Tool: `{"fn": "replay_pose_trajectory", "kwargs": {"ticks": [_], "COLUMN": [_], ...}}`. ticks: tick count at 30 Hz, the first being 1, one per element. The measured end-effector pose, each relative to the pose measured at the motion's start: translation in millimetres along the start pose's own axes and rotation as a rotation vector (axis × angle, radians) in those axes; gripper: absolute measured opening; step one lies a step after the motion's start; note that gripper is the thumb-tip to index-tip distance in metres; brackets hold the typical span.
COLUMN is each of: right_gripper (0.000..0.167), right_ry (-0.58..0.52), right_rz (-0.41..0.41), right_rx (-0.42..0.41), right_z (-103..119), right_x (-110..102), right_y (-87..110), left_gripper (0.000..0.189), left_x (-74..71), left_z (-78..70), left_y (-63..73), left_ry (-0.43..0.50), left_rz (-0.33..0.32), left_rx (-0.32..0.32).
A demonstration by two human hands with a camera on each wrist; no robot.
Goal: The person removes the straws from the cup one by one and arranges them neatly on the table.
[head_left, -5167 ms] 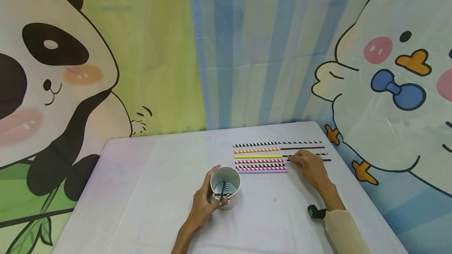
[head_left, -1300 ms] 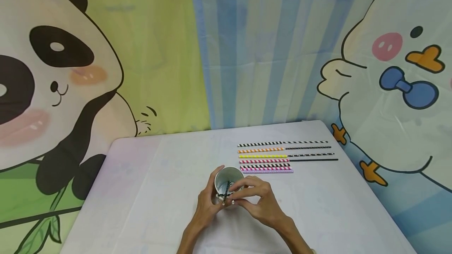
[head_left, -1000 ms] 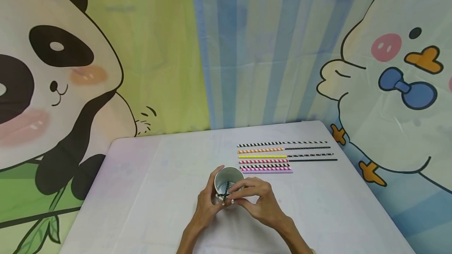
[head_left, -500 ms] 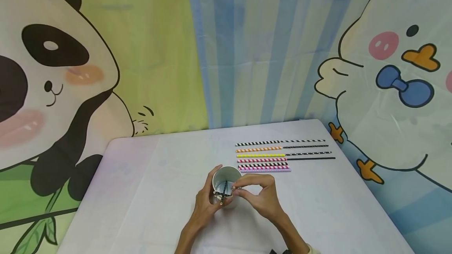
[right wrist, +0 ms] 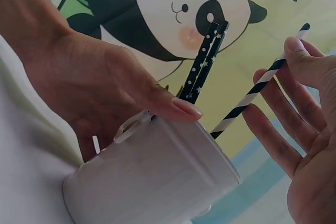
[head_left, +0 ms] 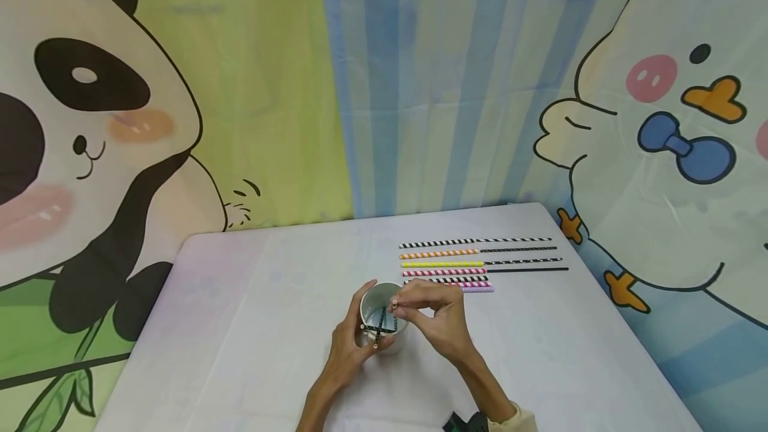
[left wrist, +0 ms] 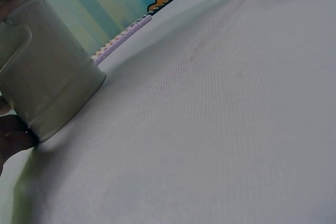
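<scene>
My left hand (head_left: pixel 349 344) grips a white mug (right wrist: pixel 152 166) that stands on the table, its thumb over the rim by the handle. In the left wrist view, fingers also lie low against the mug's wall. Two black straws (right wrist: pixel 202 66), dotted and starred, lean out of the mug beside that thumb. My right hand (head_left: pixel 443 320) pinches a black-and-white striped straw (right wrist: pixel 248 98) near its upper end between thumb and index finger, the other fingers spread apart. This straw slants up from the mug, and the rim hides its lower end.
Several straws lie in rows behind the mug, among them an orange-striped straw (head_left: pixel 439 254), a yellow one (head_left: pixel 442 265), a lilac one (head_left: pixel 479 289) and a plain black one (head_left: pixel 528 270). A printed curtain (head_left: pixel 414 85) hangs behind the white table (head_left: pixel 240 325).
My right hand has come from the black straw at the table's right to the mug. Over the last second it has risen slightly, pinching the striped straw. My left hand keeps its grip.
</scene>
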State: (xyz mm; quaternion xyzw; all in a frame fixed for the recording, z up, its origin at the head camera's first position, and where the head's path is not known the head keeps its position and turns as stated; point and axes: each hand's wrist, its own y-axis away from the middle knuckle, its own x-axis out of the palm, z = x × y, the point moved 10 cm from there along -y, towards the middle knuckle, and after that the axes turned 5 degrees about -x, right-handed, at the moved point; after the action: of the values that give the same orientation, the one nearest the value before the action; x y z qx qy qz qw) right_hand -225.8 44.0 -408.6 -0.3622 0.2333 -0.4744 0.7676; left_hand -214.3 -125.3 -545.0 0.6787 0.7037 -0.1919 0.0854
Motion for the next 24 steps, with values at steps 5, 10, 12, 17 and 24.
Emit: {"fn": "replay_pose_trajectory", "kwargs": {"ticks": [5,10,12,17,24], "right_gripper": [0.032,0.028,0.027,0.027,0.027], "right_ry": [-0.021,-0.034,-0.039,-0.078,-0.103], "right_rz": [-0.007,-0.022,-0.026,-0.027,-0.048], "right_rx": [-0.022,-0.055,-0.069,-0.109,-0.112], "right_z": [2.6,8.0,10.8,18.5,24.6], "right_x": [-1.6,-4.6,-5.7,-7.7,-14.2], "right_y": [-5.8,-14.5,-17.7,-25.4,-31.8], "left_gripper": [0.094,0.095,0.095,0.095,0.094], "left_x": [-0.3,-1.1,-1.5,-2.6,-0.7], "left_z": [-0.3,1.6,2.2,0.9,-0.2], "left_y": [0.6,0.5,0.5,0.6,-0.3], "left_ry": [0.003,-0.008,-0.010,0.003,0.022], "left_rz": [-0.001,-0.005,-0.007,-0.008,0.010], "left_rx": [-0.005,-0.015,-0.017,0.001,0.003]}}
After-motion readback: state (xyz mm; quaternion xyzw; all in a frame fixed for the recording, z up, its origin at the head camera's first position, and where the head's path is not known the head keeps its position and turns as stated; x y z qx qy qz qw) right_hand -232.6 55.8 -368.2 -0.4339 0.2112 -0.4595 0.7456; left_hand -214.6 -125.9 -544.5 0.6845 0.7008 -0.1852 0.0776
